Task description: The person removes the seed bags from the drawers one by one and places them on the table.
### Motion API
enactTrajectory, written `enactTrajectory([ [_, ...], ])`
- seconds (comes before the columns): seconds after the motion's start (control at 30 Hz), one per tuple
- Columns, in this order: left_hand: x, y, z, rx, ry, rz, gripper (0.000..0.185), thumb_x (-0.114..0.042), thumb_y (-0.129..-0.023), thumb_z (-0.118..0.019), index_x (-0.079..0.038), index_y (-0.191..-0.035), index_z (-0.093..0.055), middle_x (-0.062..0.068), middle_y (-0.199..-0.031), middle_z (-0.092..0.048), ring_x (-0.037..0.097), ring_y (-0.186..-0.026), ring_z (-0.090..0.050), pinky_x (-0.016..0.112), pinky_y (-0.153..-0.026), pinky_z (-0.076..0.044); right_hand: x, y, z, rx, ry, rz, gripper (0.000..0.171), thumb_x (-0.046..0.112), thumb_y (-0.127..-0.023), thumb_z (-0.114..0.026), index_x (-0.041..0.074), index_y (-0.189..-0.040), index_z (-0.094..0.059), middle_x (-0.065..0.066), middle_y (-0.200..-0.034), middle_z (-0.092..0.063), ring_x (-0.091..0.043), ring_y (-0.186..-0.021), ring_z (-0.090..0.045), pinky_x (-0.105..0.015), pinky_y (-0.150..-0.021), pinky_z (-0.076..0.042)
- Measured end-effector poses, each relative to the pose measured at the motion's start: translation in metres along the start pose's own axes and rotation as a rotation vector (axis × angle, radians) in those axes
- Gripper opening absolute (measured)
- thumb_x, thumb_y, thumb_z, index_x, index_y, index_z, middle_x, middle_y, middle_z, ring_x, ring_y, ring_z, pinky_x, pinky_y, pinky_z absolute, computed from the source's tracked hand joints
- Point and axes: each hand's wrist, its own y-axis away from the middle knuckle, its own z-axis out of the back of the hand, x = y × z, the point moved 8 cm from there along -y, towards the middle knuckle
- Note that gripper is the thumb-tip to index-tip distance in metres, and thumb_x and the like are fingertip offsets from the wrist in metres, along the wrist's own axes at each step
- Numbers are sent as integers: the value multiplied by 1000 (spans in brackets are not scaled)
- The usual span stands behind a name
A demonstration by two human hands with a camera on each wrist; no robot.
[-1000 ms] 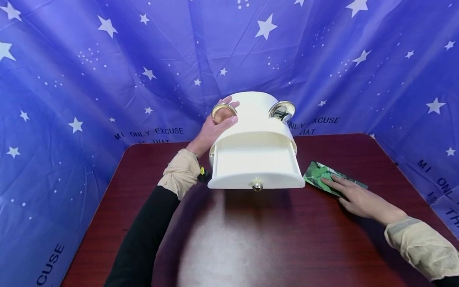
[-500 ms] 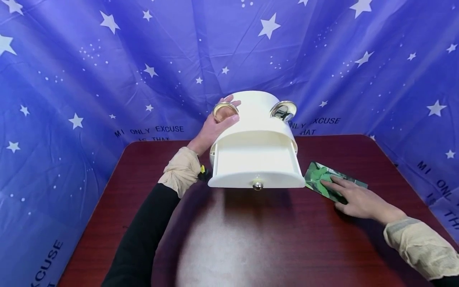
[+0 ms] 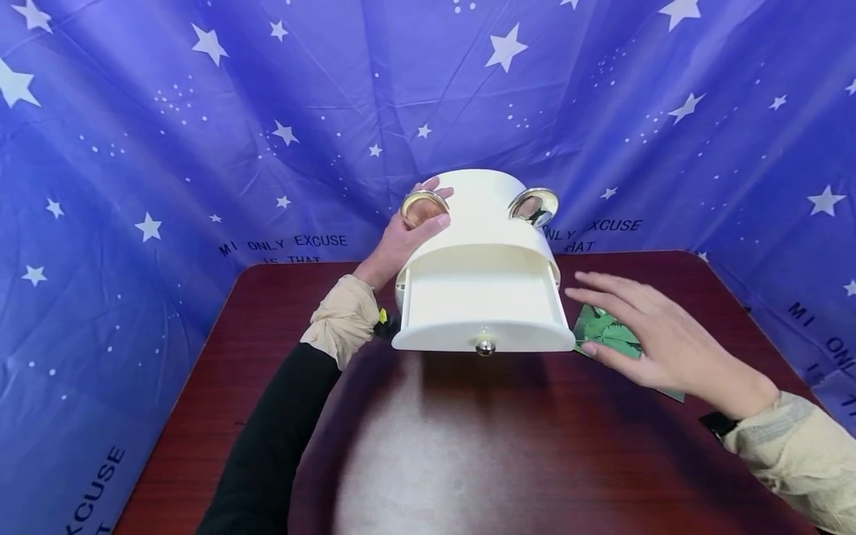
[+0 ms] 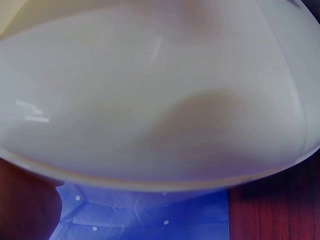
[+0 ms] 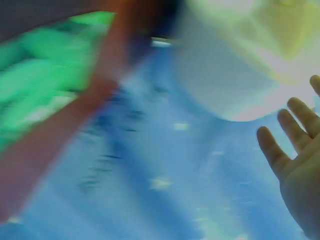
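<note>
Cream-white drawer box (image 3: 478, 223), green leafy card (image 3: 608, 332), star-patterned blue backdrop (image 3: 200, 111).

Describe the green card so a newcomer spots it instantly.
On the dark red wooden table, look right of the white plastic drawer box. The flat green leaf-print card lies there under the open right hand; it is the only flat, green thing.

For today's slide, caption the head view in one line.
Left hand steadies white drawer box; right hand hovers above green card.
</note>
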Motion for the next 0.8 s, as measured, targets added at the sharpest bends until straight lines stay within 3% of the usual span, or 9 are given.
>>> enactTrajectory([
  [0.07, -3, -1, 2, -2, -2, -5, 69, -9, -97, -59, -15, -159, -29, 11, -157, -49, 18, -136, -55, 29, -120, -40, 20, -20, 13, -68, -15, 95, 68, 59, -91, -65, 18, -145, -57, -10, -152, -55, -23, -139, -50, -11, -123, -17],
  [0.13, -5, 0, 3, 1, -2, -5, 69, -9, -97, -59, -15, -159, -29, 11, -158, -49, 18, -137, -55, 29, -120, -40, 39, -38, 20, -114, -20, 173, 72, 68, -94, -54, 15, -144, -59, -13, -151, -55, -27, -137, -52, -20, -123, -25],
  [0.3, -7, 2, 5, -1, 4, 1, 69, -8, -98, -58, -15, -159, -28, 10, -159, -48, 24, -141, -52, 31, -120, -41, 70, -68, 13, -109, 7, 257, 74, 71, -96, -47, 17, -147, -55, -15, -152, -54, -32, -133, -55, -48, -107, -41],
  [0.47, -3, 3, -1, 6, -36, 3, 69, -9, -98, -59, -15, -159, -29, 10, -157, -50, 23, -145, -48, 32, -123, -37, 79, -77, 1, -93, 57, 243, 72, 69, -96, -48, 19, -148, -53, -12, -153, -54, -30, -135, -54, -51, -109, -41],
  [0.67, -1, 1, -5, -2, -76, -5, 68, -12, -98, -62, -15, -159, -31, 8, -155, -53, 18, -148, -45, 29, -130, -19, 75, -84, -3, -120, 86, 201, 69, 68, -99, -43, 17, -145, -56, -11, -151, -56, -29, -134, -55, -48, -111, -40],
  [0.8, -4, 4, 0, -27, -75, 9, 68, -12, -97, -62, -16, -158, -31, 7, -155, -53, 19, -146, -47, 29, -129, -24, 69, -95, -6, -128, 83, 170, 63, 59, -100, -51, 16, -147, -54, -12, -151, -55, -29, -138, -54, -49, -114, -41],
])
